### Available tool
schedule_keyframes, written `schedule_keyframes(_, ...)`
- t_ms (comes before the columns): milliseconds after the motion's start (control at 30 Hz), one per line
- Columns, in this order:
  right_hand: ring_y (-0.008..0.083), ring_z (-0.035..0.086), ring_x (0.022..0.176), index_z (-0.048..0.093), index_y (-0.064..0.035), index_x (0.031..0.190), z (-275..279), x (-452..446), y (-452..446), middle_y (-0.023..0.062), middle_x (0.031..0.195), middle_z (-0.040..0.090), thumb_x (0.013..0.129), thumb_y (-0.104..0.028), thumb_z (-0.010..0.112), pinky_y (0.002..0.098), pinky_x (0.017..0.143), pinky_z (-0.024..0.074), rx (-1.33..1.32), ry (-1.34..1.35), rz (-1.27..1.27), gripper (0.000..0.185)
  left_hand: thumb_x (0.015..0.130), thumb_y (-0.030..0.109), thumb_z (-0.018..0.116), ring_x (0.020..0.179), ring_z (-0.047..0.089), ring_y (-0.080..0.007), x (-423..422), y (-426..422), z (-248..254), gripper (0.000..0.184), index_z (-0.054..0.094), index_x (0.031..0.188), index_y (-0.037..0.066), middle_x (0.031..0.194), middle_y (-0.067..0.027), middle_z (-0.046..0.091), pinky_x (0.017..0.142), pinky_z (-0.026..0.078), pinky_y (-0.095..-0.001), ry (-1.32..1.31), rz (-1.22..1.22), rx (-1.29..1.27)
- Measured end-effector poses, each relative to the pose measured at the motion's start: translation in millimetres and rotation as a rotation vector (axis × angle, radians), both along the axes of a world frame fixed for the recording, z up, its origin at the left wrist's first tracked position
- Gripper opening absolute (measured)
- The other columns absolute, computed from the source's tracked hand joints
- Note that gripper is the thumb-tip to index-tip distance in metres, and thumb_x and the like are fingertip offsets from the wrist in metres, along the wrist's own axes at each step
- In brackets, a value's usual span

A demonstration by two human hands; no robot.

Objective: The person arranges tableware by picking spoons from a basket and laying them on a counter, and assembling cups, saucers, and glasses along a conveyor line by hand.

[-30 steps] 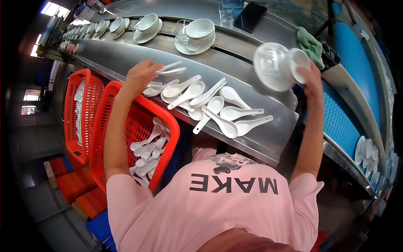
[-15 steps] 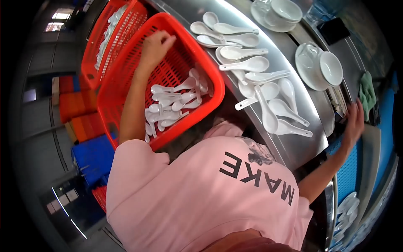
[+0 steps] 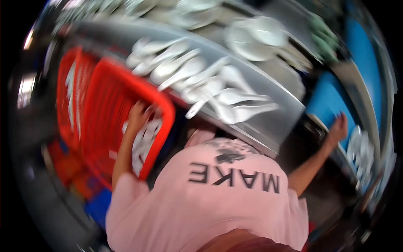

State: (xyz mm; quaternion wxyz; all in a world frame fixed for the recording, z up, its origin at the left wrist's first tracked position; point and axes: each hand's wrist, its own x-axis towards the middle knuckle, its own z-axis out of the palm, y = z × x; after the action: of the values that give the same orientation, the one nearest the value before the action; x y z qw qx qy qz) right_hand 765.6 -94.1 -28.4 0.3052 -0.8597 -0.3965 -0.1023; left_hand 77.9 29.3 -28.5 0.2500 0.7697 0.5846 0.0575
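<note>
Head view: left hand (image 3: 137, 116) has moved beside spoons (image 3: 149, 134) in basket (image 3: 167, 110), its grip unclear.

both hands (image 3: 137, 116) blurred, spoons (image 3: 194, 67) smeared, far dishes (image 3: 195, 20) cut off by top edge

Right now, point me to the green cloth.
In the head view, the green cloth is at the upper right, beyond the right hand, between the nearest white plate and the blue belt; motion blurs it.

White spoons (image 3: 145, 140), loosely heaped in red basket (image 3: 167, 112), further white spoons (image 3: 191, 69), overlapping, handles at mixed angles, on steel counter (image 3: 282, 103).
</note>
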Motion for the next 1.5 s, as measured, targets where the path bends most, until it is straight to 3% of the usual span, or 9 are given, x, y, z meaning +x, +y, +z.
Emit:
schedule_keyframes(167, 0.0313, 0.059, 0.08, 0.061, -0.0066, 0.094, 19, -33, 9, 0.0161, 0.089, 0.061, 0.079, -0.009, 0.053, 0.0358, 0.071, 0.0467, 0.048, 0.004, -0.103, 0.018, 0.079, 0.009, 0.052, 0.102, 0.044, -0.0432, 20, -6, 7, 0.023, 0.055, 0.099, -0.002, 0.112, -0.026, 0.046, 0.089, 0.036, -0.0441, 0.062, -0.298, 0.278)
schedule_keyframes(267, 0.0324, 0.058, 0.081, 0.061, -0.0055, 0.09, 22, -34, 12, 0.0159, 0.088, 0.061, 0.078, -0.009, 0.051, 0.0368, 0.071, 0.0469, 0.15, 0.05, -0.094, 0.016, 0.078, 0.014, 0.057, 0.095, 0.051, -0.0362, 41, -5, 7, 0.025, 0.055, 0.097, -0.002, 0.105, -0.0227, 0.052, 0.083, 0.04, -0.041, 0.076, -0.586, 0.175)
schedule_keyframes(500, 0.0323, 0.058, 0.078, 0.061, -0.005, 0.085, 28, -37, 11, 0.0146, 0.085, 0.061, 0.078, -0.008, 0.051, 0.0367, 0.068, 0.0469, 0.22, 0.057, -0.098, 0.013, 0.078, 0.015, 0.057, 0.093, 0.052, -0.0347, 85, -25, -10, 0.025, 0.055, 0.097, -0.002, 0.103, -0.0217, 0.053, 0.081, 0.041, -0.0401, 0.018, -0.533, 0.058)
schedule_keyframes(633, 0.0302, 0.058, 0.071, 0.06, -0.0047, 0.084, 41, -60, 6, 0.0133, 0.076, 0.06, 0.075, -0.002, 0.053, 0.0358, 0.062, 0.0469, 0.496, 0.082, -0.009, 0.012, 0.078, 0.015, 0.058, 0.092, 0.052, -0.0339, 105, -29, -21, 0.025, 0.055, 0.096, -0.002, 0.102, -0.0211, 0.054, 0.08, 0.041, -0.0396, -0.011, -0.495, 0.024)
schedule_keyframes(833, 0.0269, 0.055, 0.065, 0.058, -0.0073, 0.08, 7, -154, -38, 0.0084, 0.071, 0.056, 0.066, 0.0, 0.054, 0.034, 0.057, 0.0451, 0.339, -0.032, 0.457, 0.017, 0.078, 0.016, 0.058, 0.09, 0.053, -0.0326, 128, -25, -31, 0.026, 0.055, 0.096, -0.002, 0.1, -0.0201, 0.055, 0.079, 0.042, -0.0389, -0.04, -0.47, -0.023)
schedule_keyframes(1000, 0.0273, 0.048, 0.092, 0.049, -0.0077, 0.113, -93, -195, -27, 0.015, 0.111, 0.046, 0.076, -0.018, 0.049, 0.0377, 0.071, 0.042, -0.298, 0.275, 0.616, 0.039, 0.078, 0.017, 0.059, 0.088, 0.053, -0.0316, 135, -27, -35, 0.026, 0.055, 0.096, -0.003, 0.098, -0.0194, 0.055, 0.078, 0.042, -0.0383, -0.047, -0.445, -0.048)
schedule_keyframes(1067, 0.0317, 0.046, 0.098, 0.047, -0.0079, 0.115, -102, -203, -21, 0.0168, 0.118, 0.043, 0.077, -0.02, 0.05, 0.0392, 0.077, 0.0407, -0.083, 0.408, 0.686, 0.04, 0.078, 0.017, 0.059, 0.088, 0.054, -0.0312, 137, -27, -34, 0.026, 0.055, 0.095, -0.003, 0.097, -0.0191, 0.055, 0.077, 0.043, -0.038, -0.047, -0.43, -0.059)
schedule_keyframes(1300, 0.0406, 0.033, 0.115, 0.045, -0.0082, 0.12, -110, -196, 0, 0.02, 0.128, 0.037, 0.08, -0.031, 0.052, 0.0461, 0.096, 0.0284, -0.227, 0.749, 0.539, 0.047, 0.078, 0.018, 0.06, 0.086, 0.054, -0.0297, 126, -32, -31, 0.027, 0.055, 0.095, -0.003, 0.095, -0.018, 0.056, 0.076, 0.043, -0.0372, -0.045, -0.341, -0.097)
schedule_keyframes(1500, 0.0348, 0.044, 0.107, 0.052, -0.0084, 0.113, -129, -193, 14, 0.0208, 0.117, 0.047, 0.076, -0.031, 0.057, 0.0399, 0.089, 0.0365, -0.363, 0.768, 0.53, 0.043, 0.078, 0.018, 0.06, 0.084, 0.055, -0.0285, 81, -42, -10, 0.028, 0.055, 0.095, -0.003, 0.093, -0.0171, 0.057, 0.075, 0.044, -0.0364, -0.048, -0.126, -0.112)
